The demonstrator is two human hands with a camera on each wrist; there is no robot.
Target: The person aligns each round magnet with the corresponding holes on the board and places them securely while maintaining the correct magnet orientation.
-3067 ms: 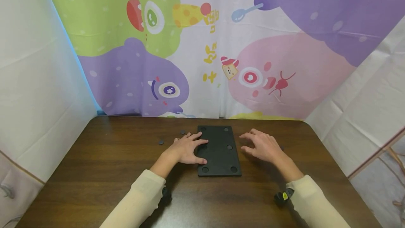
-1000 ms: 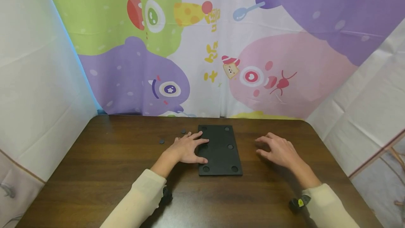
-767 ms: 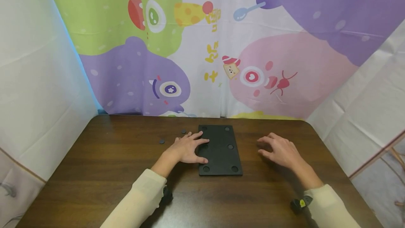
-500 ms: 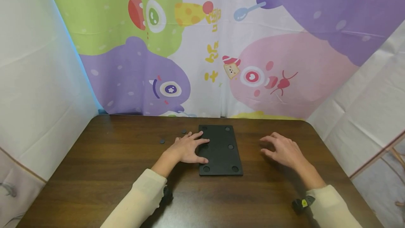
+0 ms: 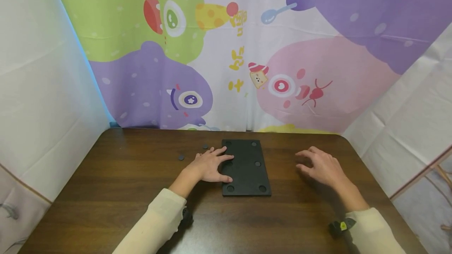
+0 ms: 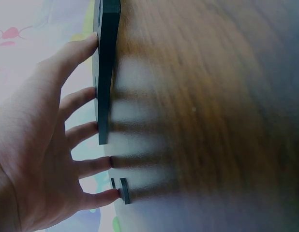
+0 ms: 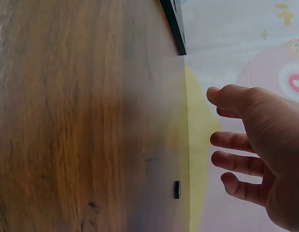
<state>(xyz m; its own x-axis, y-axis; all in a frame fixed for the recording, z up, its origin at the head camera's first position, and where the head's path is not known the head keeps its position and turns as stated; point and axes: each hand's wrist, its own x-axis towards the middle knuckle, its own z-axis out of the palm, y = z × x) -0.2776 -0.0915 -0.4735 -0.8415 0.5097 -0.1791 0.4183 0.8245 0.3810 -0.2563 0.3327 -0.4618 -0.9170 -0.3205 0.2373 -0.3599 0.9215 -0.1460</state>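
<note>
- The black board (image 5: 247, 171) lies flat at the lower centre of the head frame, its long sides running away from the person; round recesses (image 5: 262, 188) line both long edges.
- The left hand (image 5: 206, 168) rests across the board's left edge, probably to keep it from sliding on the wooden table (image 5: 123, 191).
- Two small dark discs (image 5: 181, 157) lie left of the board, perhaps set there to be within easy reach. A third dark piece (image 7: 177, 189) shows at the lower centre of the right wrist frame (the right hand seems to hide it from the head camera).
- Left hand pose: palm down, fingers spread apart, thumb, index and middle tips on the board, the other two off its edge; whether the little finger touches a disc I cannot tell.
- Right hand (image 5: 321, 166) pose: above the table at right, well apart from the board, fingers loosely bent, thumb apart, holding nothing.
</note>
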